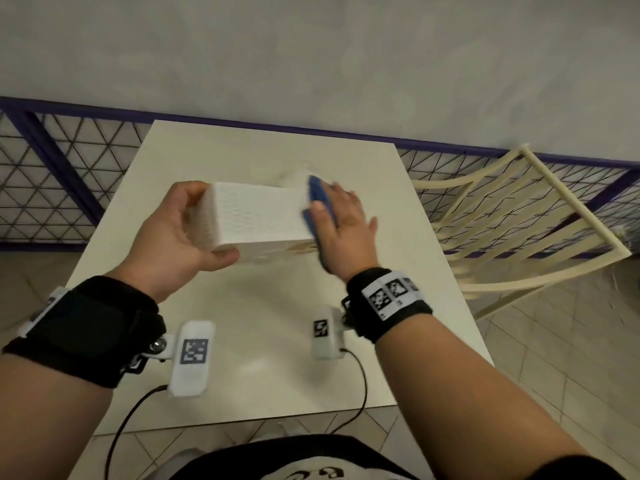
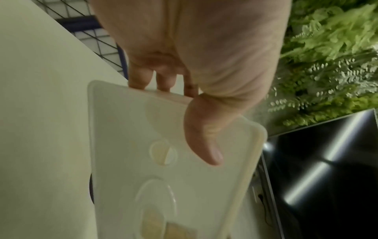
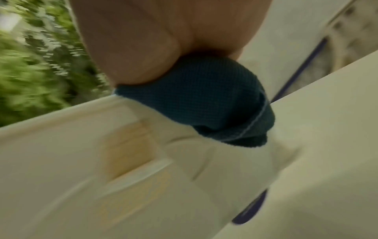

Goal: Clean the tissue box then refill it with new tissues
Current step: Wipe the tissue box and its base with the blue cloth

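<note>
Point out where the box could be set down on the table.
Bare tabletop lies between the box and the near edge, under the wrists. Another bare strip runs along the far edge by the fence. The middle is crowded: left hand holds the box, right hand presses the cloth.

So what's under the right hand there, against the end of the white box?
A blue cloth sits under the right hand, pressed against the right end of the white tissue box, which the left hand grips. The box surface beneath the cloth is covered, so its state is unseen.

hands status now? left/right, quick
Left hand: grips the tissue box by its end.
Right hand: fingers fairly straight, presses the blue cloth against the box.
</note>
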